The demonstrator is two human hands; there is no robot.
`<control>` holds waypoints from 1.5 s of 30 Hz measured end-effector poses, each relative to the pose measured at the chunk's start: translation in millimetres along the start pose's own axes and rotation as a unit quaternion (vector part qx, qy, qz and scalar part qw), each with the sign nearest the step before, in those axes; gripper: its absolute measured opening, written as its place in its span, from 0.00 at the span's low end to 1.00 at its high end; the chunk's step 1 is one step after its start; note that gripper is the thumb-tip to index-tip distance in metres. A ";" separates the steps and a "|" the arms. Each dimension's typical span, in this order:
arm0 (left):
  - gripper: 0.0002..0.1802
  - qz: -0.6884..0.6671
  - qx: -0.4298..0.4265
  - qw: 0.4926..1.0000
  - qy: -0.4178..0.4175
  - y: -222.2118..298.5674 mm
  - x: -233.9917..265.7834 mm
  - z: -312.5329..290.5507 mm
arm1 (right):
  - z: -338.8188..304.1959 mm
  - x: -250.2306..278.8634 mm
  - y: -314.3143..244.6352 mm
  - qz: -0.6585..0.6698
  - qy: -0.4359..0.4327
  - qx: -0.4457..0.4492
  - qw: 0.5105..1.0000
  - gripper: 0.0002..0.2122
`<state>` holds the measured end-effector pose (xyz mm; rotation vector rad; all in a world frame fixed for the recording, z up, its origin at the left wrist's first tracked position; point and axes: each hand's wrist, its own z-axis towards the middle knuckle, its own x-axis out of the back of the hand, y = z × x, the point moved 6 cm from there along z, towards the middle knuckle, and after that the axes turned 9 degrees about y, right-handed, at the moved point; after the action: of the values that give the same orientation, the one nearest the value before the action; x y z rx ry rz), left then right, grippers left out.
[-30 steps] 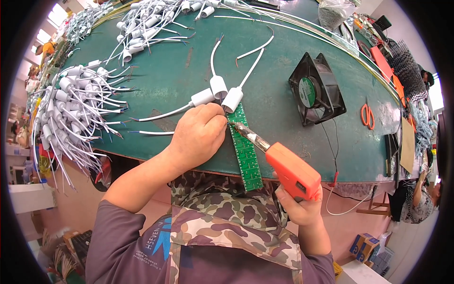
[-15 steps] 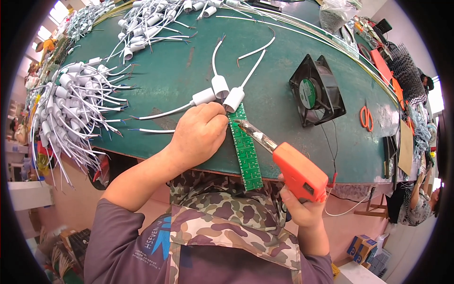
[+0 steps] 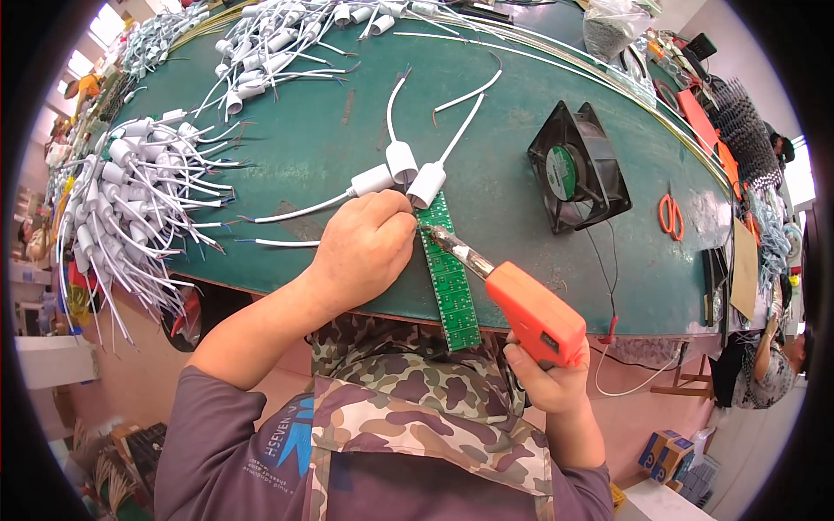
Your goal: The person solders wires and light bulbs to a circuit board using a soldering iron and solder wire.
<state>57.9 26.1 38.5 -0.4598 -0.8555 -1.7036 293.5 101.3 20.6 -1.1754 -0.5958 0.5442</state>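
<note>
My right hand grips an orange soldering gun by its handle. The gun's metal tip points up and left, onto the left edge of a long green circuit board strip. The strip lies across the table's near edge, its lower end overhanging. Closed beside the upper part of the strip is my left hand; its fingertips are close to the tip, and what they pinch is hidden. Three white cylindrical cable housings, the nearest one open toward me, cluster at the strip's top end, with white cables trailing away.
A heap of white cabled housings covers the table's left side, with another pile farther back. To the right stand a black fan and orange-handled scissors. A loose white cable lies beyond the strip. Another person is at far right.
The soldering gun and my right hand have moved left, bringing the tip to the board's left edge by my left fingertips. My left hand stays almost in place.
</note>
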 end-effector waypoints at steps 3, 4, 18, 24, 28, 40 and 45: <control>0.08 -0.001 0.001 1.000 0.000 -0.6 0.1 -0.1 | 0.0 1.3 -2.2 0.012 -0.005 0.022 1.000 0.22; 0.08 -0.002 0.002 1.000 0.000 -0.7 0.1 -0.1 | -1.2 3.1 -2.4 0.012 -0.006 0.022 1.000 0.22; 0.07 -0.002 0.012 1.000 -0.007 0.0 0.0 0.0 | -6.1 11.2 -1.9 0.026 0.005 0.021 0.999 0.28; 0.07 0.005 0.004 1.000 -0.002 1.7 0.1 0.4 | -9.9 15.2 1.1 0.023 0.013 0.024 0.999 0.27; 0.06 0.010 0.003 1.000 0.001 2.2 0.4 2.7 | -12.3 17.7 3.7 0.029 0.024 0.023 0.999 0.27; 0.18 0.067 -0.045 0.995 -0.063 -2.2 19.4 1.1 | -15.8 32.2 2.0 0.113 0.144 -0.024 0.983 0.21; 0.15 0.048 -0.092 0.993 -0.058 -6.1 15.7 2.2 | -16.2 37.3 1.6 0.111 0.132 -0.007 0.985 0.23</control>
<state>47.2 18.1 48.8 -0.7200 -0.7488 -1.6862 331.5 115.9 20.1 -1.3117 -0.2425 0.5615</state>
